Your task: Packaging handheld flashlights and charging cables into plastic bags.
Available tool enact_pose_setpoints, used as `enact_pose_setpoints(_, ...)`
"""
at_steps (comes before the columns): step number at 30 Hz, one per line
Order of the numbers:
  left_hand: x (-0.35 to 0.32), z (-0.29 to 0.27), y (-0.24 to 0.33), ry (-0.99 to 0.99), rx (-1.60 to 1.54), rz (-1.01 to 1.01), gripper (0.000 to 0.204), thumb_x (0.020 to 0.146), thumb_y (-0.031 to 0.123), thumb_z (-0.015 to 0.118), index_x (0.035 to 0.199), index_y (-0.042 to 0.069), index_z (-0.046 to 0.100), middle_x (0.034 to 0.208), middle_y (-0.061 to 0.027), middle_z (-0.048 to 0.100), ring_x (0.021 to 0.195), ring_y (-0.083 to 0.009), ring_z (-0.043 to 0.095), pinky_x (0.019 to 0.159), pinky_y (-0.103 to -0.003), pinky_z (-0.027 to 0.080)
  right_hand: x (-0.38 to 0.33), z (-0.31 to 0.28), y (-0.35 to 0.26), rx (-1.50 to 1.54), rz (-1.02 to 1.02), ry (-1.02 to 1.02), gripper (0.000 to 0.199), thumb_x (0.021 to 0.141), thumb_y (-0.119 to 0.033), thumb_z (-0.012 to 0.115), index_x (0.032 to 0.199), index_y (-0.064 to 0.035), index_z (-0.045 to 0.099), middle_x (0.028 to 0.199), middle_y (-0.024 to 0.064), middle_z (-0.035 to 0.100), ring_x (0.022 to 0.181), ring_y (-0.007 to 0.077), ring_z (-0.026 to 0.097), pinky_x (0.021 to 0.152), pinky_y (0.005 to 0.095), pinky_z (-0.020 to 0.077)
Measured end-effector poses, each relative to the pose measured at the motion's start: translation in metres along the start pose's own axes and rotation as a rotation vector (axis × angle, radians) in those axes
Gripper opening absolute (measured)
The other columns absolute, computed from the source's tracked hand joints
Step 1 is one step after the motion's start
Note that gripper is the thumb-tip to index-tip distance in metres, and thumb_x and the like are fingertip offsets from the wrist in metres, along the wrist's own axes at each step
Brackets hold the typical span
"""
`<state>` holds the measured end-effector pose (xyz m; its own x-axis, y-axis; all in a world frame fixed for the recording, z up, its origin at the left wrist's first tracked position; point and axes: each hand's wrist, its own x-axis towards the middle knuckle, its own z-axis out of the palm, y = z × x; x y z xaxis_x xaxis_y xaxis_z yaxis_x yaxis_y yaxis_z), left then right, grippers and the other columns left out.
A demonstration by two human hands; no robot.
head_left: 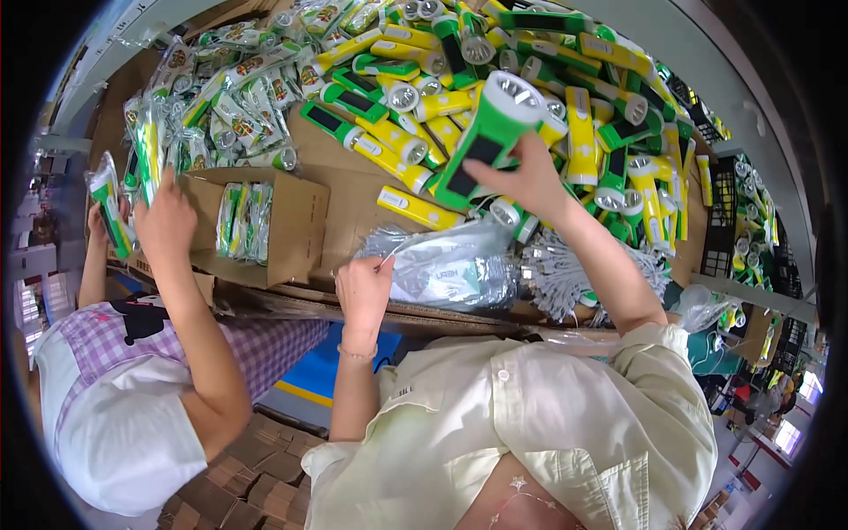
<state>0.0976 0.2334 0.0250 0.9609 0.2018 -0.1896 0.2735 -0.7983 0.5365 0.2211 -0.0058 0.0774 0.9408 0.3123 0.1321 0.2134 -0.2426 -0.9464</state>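
My right hand point(530, 181) is wrapped round a green flashlight point(495, 132) with a white head and a dark panel on its side. It holds the flashlight tilted, lamp end up, above the pile. Beside the table edge, my left hand point(364, 290) is closed in a pinch at the corner of a clear plastic bag point(455, 269). That bag lies flat among other clear bags, with printing on it. Just beyond them rests a yellow flashlight point(420, 208). To the right of the bags spreads a bundle of grey-white cables point(565, 278).
Loose green and yellow flashlights point(579, 137) cover the far and right side of the cardboard-lined table. At left are bagged flashlights point(252, 110) and an open carton point(299, 216) with bagged ones inside. A co-worker's hand point(166, 221) holds a bagged flashlight there. Black crates point(720, 216) stand at right.
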Motion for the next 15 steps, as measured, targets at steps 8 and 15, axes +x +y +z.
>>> enact_pose_setpoints(8, -0.011, 0.006, 0.017, -0.105, -0.274, 0.138, 0.019, 0.082, 0.015, 0.064, 0.091, -0.001, 0.066, 0.058, -0.0195, 0.054, 0.053, -0.0112, 0.055, 0.053, -0.032, 0.042, -0.079, 0.037, 0.017, -0.123, -0.499, -0.293, 0.051, 0.067, -0.014, 0.075, 0.114, -0.0129, 0.057, 0.105, 0.0065, 0.065, 0.089, 0.0274, 0.064, 0.074, 0.0366, 0.0531)
enact_pose_setpoints(15, -0.027, 0.002, 0.022, -0.116, -0.635, 0.192, 0.016, 0.081, 0.007, 0.064, 0.091, -0.006, 0.066, 0.073, -0.0043, 0.067, 0.069, -0.0048, 0.053, 0.063, -0.025, 0.046, -0.092, 0.046, 0.012, -0.308, -0.433, -0.320, 0.052, 0.068, -0.010, 0.070, 0.116, -0.0102, 0.052, 0.099, 0.0138, 0.064, 0.086, 0.0332, 0.063, 0.070, 0.0422, 0.0531)
